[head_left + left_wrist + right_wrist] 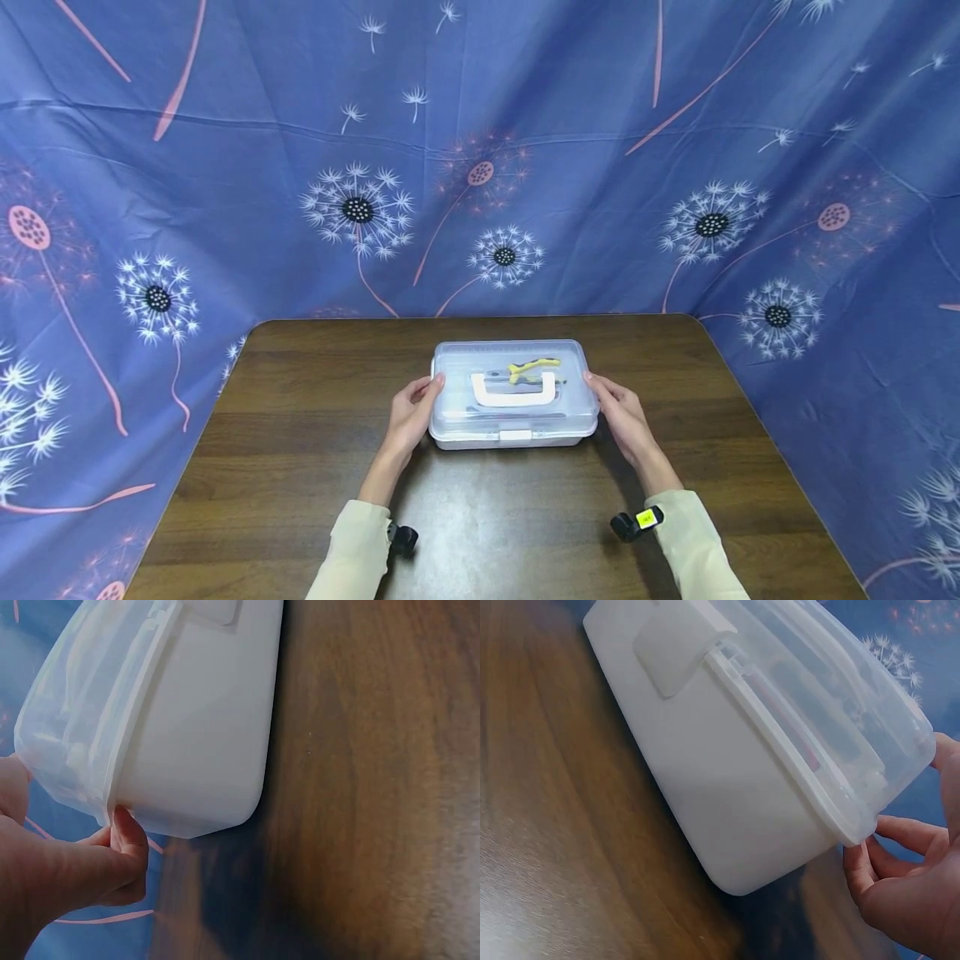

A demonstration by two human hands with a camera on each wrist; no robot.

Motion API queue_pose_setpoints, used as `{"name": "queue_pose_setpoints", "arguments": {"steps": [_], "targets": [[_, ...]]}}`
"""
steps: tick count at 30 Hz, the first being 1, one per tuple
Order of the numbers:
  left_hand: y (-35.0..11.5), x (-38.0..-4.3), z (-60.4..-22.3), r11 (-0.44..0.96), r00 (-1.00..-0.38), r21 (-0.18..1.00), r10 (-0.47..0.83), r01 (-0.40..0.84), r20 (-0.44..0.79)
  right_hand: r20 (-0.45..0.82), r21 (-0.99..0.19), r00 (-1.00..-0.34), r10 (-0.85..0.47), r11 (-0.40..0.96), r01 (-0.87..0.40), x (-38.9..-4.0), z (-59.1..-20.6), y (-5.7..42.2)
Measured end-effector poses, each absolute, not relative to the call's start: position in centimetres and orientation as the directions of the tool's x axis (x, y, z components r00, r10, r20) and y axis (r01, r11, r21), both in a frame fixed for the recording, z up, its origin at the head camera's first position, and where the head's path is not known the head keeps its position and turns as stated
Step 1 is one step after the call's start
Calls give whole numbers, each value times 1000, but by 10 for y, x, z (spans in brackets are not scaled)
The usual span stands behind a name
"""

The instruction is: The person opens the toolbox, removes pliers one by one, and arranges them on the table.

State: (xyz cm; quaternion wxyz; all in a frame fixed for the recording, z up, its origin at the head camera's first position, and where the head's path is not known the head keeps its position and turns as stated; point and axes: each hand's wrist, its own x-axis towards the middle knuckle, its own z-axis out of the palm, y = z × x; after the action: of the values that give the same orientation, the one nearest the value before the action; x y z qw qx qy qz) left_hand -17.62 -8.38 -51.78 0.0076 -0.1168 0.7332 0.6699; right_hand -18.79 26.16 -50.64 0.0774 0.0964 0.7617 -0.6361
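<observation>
A white plastic toolbox [468, 421] with a clear domed lid is at the table's far middle, its front latch [515, 435] down. Through the lid I see yellow-handled pliers [536, 364] beside the white carrying handle [513, 400], which lies flat. My left hand [407, 417] holds the box's left end, thumb on the lid and fingertips [129, 829] under the rim. At the opposite end, my right hand [626, 421] grips likewise, its fingers [859, 866] curled beneath the rim. Whether the base touches the table I cannot tell.
The brown wooden table [300, 433] extends around the box on all sides. Behind it and at both sides hangs a blue curtain [247, 200] with dandelion prints. A small black wrist camera [402, 539] is strapped at the left sleeve, and another wrist camera [626, 525] at the right.
</observation>
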Motion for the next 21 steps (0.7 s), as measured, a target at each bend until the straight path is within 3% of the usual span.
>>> {"name": "queue_pose_setpoints", "arguments": {"steps": [21], "targets": [[-92,-132,-518,44,-961,978,-198,-206,-194,-264,-952,-961,81,137,273,-147,-506,247]]}}
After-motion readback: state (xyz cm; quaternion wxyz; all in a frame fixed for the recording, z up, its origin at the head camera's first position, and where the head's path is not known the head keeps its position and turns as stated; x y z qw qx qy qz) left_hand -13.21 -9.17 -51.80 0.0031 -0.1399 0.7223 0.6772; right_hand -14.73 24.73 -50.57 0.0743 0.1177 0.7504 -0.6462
